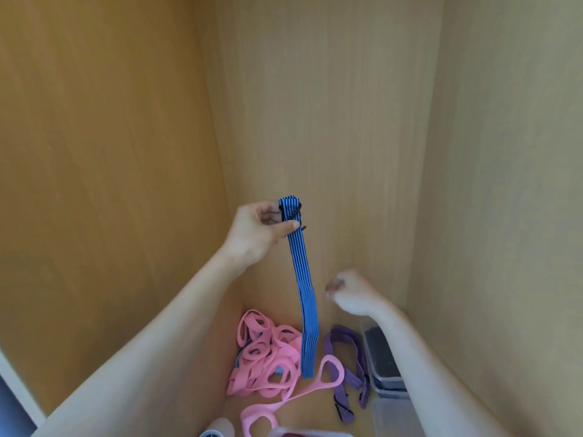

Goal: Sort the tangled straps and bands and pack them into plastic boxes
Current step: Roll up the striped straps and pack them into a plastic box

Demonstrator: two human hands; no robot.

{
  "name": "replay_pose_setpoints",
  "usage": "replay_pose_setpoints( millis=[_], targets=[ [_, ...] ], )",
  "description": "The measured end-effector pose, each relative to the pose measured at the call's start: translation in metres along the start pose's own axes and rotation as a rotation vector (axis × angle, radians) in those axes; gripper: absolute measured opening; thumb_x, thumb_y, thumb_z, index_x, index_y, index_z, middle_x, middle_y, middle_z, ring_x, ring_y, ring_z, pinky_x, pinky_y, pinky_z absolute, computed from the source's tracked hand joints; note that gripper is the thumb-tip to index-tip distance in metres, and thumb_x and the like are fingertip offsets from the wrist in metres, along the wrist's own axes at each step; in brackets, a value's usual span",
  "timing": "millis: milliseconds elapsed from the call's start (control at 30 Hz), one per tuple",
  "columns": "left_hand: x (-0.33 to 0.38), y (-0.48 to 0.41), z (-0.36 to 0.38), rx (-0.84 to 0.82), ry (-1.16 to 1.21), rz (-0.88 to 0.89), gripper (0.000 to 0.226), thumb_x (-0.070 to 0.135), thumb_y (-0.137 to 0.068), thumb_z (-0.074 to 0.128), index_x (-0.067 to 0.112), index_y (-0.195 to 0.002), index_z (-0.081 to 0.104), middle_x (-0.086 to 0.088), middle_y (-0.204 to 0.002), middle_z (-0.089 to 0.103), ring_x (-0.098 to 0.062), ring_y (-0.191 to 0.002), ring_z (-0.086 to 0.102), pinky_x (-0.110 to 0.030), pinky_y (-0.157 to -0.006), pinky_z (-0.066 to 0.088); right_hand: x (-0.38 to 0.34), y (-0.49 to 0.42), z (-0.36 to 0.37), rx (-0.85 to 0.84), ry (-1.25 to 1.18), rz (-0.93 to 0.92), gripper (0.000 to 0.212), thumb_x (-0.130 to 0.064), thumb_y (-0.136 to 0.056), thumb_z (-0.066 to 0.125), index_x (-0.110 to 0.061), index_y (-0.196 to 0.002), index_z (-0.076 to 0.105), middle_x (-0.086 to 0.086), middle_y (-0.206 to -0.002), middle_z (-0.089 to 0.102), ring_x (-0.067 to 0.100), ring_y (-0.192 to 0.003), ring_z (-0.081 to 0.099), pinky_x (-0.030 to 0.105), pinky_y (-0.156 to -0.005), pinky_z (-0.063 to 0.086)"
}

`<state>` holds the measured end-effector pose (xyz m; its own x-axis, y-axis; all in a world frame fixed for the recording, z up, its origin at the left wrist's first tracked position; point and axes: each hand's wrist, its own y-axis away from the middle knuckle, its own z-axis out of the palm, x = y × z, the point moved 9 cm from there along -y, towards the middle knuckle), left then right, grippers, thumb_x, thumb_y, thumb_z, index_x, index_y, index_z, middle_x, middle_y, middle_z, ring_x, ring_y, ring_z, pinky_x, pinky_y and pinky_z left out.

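Your left hand [258, 234], at the centre of the frame, pinches the top end of the blue strap [303, 294] between thumb and curled fingers. The strap is flat elastic webbing, ribbed lengthwise with thin black lines and folded into several layers. A small black wire clip [298, 213] sits at the pinched end. The strap hangs almost straight down, with a slight bend in its lower half. Its bottom end lies in front of the pink bands [268, 357]; whether it touches them cannot be told.

Your right hand [350, 294], right of centre, is blurred. Its fingers look curled, but whether they grasp anything cannot be told.

The pink bands form a tangled heap of flat, soft loops at lower centre. Just to their right lies a purple strap [347, 367], ribbed, with dark fittings. A clear plastic box [383, 357] with dark contents stands at lower right. Smooth wooden panels [331, 121] enclose the space.
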<state>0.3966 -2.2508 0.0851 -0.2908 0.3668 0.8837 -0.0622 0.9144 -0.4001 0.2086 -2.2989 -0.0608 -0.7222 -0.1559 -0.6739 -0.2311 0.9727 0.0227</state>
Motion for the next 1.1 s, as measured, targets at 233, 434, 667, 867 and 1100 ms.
replay_pose_setpoints(
  millis=[233, 434, 667, 867, 1100],
  targets=[
    [0.000, 0.004, 0.021, -0.066, 0.028, 0.005, 0.036, -0.004, -0.076, 0.083, -0.001, -0.102, 0.058, -0.019, -0.082, 0.072, -0.017, -0.068, 0.071, -0.024, -0.057, 0.057, -0.101, 0.046, -0.094, 0.253, -0.585, -0.433, 0.025, -0.019, -0.094, 0.070, -0.018, -0.118, 0.070, -0.007, -0.109, 0.069, 0.001, -0.080, 0.062, 0.012, -0.073, 0.048],
    [0.001, 0.007, 0.030, -0.096, 0.070, 0.016, 0.034, -0.004, -0.075, 0.083, 0.000, -0.098, 0.059, -0.025, -0.084, 0.071, -0.019, -0.070, 0.072, -0.025, -0.057, 0.057, -0.125, 0.044, -0.101, 0.246, -0.423, -0.471, 0.018, -0.011, -0.089, 0.076, -0.028, -0.093, 0.072, -0.009, -0.087, 0.070, 0.000, -0.069, 0.056, 0.013, -0.073, 0.049],
    [-0.016, 0.021, 0.057, -0.311, 0.219, -0.055, 0.019, 0.015, -0.101, 0.057, 0.006, -0.115, 0.068, -0.005, -0.108, 0.074, -0.022, -0.109, 0.069, -0.033, -0.097, 0.053, -0.131, 0.047, -0.120, 0.350, -0.520, -0.513, 0.019, -0.009, -0.090, 0.073, -0.028, -0.086, 0.072, 0.001, -0.090, 0.077, 0.024, -0.086, 0.069, 0.033, -0.087, 0.053],
    [-0.014, 0.025, 0.063, -0.278, 0.300, -0.125, 0.032, 0.021, -0.108, 0.042, -0.001, -0.111, 0.065, -0.018, -0.087, 0.073, -0.025, -0.079, 0.070, -0.028, -0.078, 0.057, -0.126, 0.048, -0.127, 0.453, -0.635, -0.549, 0.025, -0.004, -0.086, 0.076, -0.028, -0.087, 0.070, 0.004, -0.085, 0.077, 0.012, -0.075, 0.070, 0.027, -0.078, 0.056],
    [-0.012, 0.025, 0.054, -0.097, 0.264, -0.096, 0.033, 0.021, -0.109, 0.040, -0.001, -0.099, 0.062, -0.010, -0.065, 0.060, -0.019, -0.057, 0.057, -0.022, -0.061, 0.051, -0.125, 0.071, -0.112, 0.609, -0.534, -0.748, 0.038, 0.003, -0.079, 0.078, -0.031, -0.093, 0.069, -0.009, -0.094, 0.069, 0.010, -0.078, 0.070, 0.016, -0.073, 0.050]
  ],
)
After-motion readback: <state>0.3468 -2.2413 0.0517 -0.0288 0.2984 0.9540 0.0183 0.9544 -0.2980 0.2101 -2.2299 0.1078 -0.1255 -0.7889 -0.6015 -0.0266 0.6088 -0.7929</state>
